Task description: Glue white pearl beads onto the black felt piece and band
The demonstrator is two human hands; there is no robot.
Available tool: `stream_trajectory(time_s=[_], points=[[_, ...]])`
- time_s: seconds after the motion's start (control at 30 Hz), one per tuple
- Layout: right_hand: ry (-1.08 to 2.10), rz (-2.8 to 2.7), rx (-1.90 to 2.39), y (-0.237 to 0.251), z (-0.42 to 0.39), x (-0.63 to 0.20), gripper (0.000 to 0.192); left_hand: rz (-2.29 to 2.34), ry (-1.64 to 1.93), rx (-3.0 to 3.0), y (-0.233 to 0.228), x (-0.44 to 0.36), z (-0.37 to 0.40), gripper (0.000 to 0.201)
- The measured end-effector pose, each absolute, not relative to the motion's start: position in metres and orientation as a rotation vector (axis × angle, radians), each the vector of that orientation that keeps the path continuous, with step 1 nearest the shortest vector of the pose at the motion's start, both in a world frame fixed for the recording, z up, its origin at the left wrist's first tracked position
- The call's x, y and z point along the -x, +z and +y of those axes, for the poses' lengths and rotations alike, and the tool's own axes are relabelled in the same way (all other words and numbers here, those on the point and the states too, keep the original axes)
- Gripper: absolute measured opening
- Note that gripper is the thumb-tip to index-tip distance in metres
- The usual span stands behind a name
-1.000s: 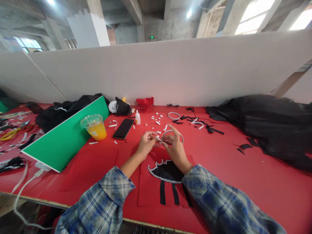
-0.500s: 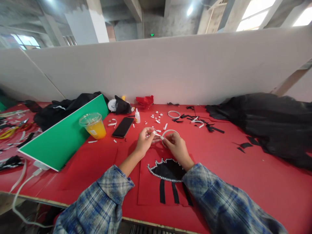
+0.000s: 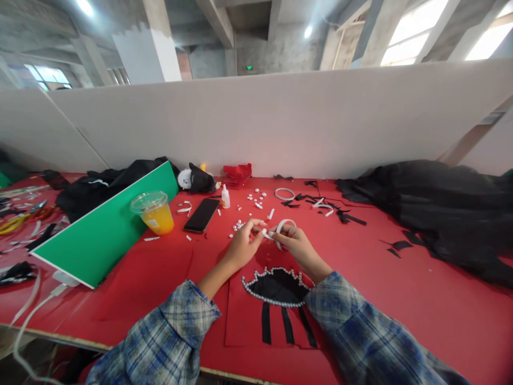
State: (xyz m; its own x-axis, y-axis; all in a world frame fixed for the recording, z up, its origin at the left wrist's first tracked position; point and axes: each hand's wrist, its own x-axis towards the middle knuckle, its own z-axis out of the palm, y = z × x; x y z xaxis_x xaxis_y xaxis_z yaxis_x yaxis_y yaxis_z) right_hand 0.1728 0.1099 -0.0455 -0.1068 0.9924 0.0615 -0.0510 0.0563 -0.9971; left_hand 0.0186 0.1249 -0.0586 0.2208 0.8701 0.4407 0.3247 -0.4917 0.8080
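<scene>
My left hand [image 3: 243,246] is closed, thumb and fingertips pinching the end of a thin white strip [image 3: 267,234] that looks like tape. My right hand [image 3: 300,247] grips the same strip close by, with a white tape roll [image 3: 285,223] hanging at its fingers; part of the roll is hidden. Both hands hover above the red table. Below them lies a red sheet [image 3: 244,326] bearing a black shape [image 3: 278,286] edged with silver beads, with several black strips [image 3: 287,326] under it. Small white balls [image 3: 236,227] lie just beyond my left hand.
To the left stand a green board [image 3: 104,230], a cup of orange drink [image 3: 154,214], a phone [image 3: 202,215] and a small white bottle [image 3: 225,198]. Another ring-shaped roll [image 3: 284,194], black scraps [image 3: 344,215] and black fabric [image 3: 433,198] lie to the right.
My hands have drawn closer together, and the strip showing between them is shorter. The tape roll has tilted and turned at my right fingers. The view has shifted slightly upward.
</scene>
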Motion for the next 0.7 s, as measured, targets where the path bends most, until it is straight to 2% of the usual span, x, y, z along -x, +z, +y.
stream_trajectory(time_s=[0.1, 0.2, 0.3, 0.5, 0.7], points=[[1.197, -1.273, 1.094, -0.049, 0.111, -0.172, 0.036, 1.125, 1.287, -1.842, -0.061, -0.007, 0.14, 0.017], [1.14, -1.251, 1.112, -0.049, 0.112, -0.173, 0.037, 1.357, 1.427, -1.812, -0.062, 0.016, 0.16, 0.018], [1.086, -1.172, 1.147, -0.048, 0.113, -0.175, 0.037, 1.473, 1.459, -1.851, -0.063, 0.033, 0.171, 0.012], [0.991, -1.061, 1.183, -0.054, 0.117, -0.175, 0.031, 1.353, 0.938, -2.479, -0.068, 0.01, 0.162, 0.04], [0.95, -1.065, 1.193, -0.059, 0.121, -0.176, 0.03, 1.288, 0.919, -2.46, -0.073, -0.008, 0.166, 0.024]])
